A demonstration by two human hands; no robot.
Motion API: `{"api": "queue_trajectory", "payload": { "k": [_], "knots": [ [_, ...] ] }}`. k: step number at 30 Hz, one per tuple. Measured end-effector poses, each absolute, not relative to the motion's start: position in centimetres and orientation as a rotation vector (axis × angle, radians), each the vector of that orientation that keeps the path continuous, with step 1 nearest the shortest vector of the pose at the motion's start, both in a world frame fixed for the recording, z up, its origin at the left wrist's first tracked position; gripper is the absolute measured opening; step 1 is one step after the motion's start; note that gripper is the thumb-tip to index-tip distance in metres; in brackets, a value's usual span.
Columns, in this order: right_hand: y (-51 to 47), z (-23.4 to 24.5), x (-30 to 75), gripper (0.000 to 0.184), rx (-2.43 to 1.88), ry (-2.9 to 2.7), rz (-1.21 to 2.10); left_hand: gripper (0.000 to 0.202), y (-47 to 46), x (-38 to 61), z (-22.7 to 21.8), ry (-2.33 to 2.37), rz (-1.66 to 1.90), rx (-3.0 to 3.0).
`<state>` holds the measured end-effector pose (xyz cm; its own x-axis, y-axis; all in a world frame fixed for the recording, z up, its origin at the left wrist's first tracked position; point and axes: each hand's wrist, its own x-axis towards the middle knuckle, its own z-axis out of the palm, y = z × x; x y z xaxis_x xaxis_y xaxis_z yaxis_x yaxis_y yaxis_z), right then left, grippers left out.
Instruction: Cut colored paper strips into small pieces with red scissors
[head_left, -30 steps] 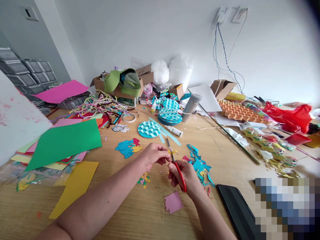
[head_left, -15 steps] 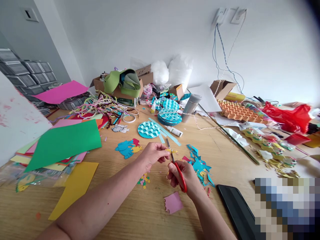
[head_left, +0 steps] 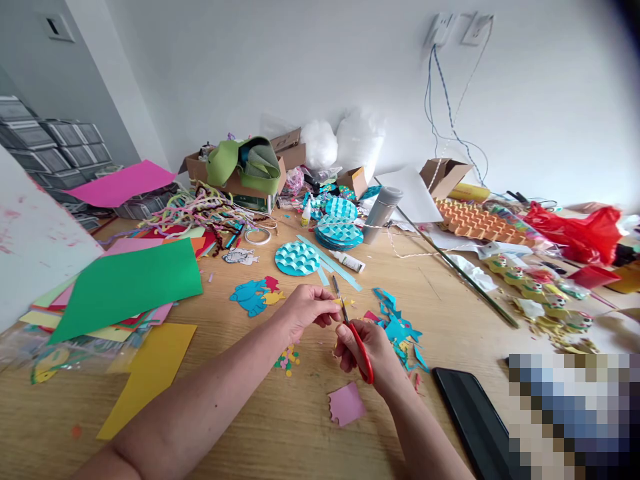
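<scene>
In the head view, the right hand (head_left: pixel 367 348) has its fingers curled firmly through and around the red handles of a pair of scissors (head_left: pixel 353 331), whose blades point away past the fingertips. The left hand (head_left: pixel 306 315) has thumb and fingers pinched together on a small yellow paper piece (head_left: pixel 349 303), which sits at the blades, just beyond the right fingers; how far the blades are parted is too small to tell.

Near the left fingers, on the person's side, lies a scatter of yellow, green and pink paper dots (head_left: pixel 289 360). To the left of those fingers are a blue fish cutout (head_left: pixel 250 297), a yellow fish cutout (head_left: pixel 273 298) and a red cutout (head_left: pixel 272 283). Beyond them rests a turquoise wave-patterned disc (head_left: pixel 297 259), with pale blue paper strips (head_left: pixel 341 267) and a white glue tube (head_left: pixel 349 261) beside it.

Just right of the right fingers is a heap of blue paper scraps (head_left: pixel 399 329). Below them, toward the person, lies a pink paper square (head_left: pixel 347 404) with bites cut from its edge. A black phone (head_left: pixel 470 420) is farther right, and a green paper sheet (head_left: pixel 135 287) lies well left of both hands' fingers.
</scene>
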<state>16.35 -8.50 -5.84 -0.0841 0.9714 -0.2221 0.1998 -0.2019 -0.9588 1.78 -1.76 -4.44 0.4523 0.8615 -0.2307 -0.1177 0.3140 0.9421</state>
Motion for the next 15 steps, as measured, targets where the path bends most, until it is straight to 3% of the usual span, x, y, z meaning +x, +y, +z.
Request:
{"api": "queue_trajectory", "payload": {
  "k": [15],
  "knots": [
    [-8.5, -5.92, 16.31, 0.051, -1.461, -1.309, 1.356, 0.017, -1.81, 1.79, -4.34, 0.865, 0.745, 1.044]
  ]
}}
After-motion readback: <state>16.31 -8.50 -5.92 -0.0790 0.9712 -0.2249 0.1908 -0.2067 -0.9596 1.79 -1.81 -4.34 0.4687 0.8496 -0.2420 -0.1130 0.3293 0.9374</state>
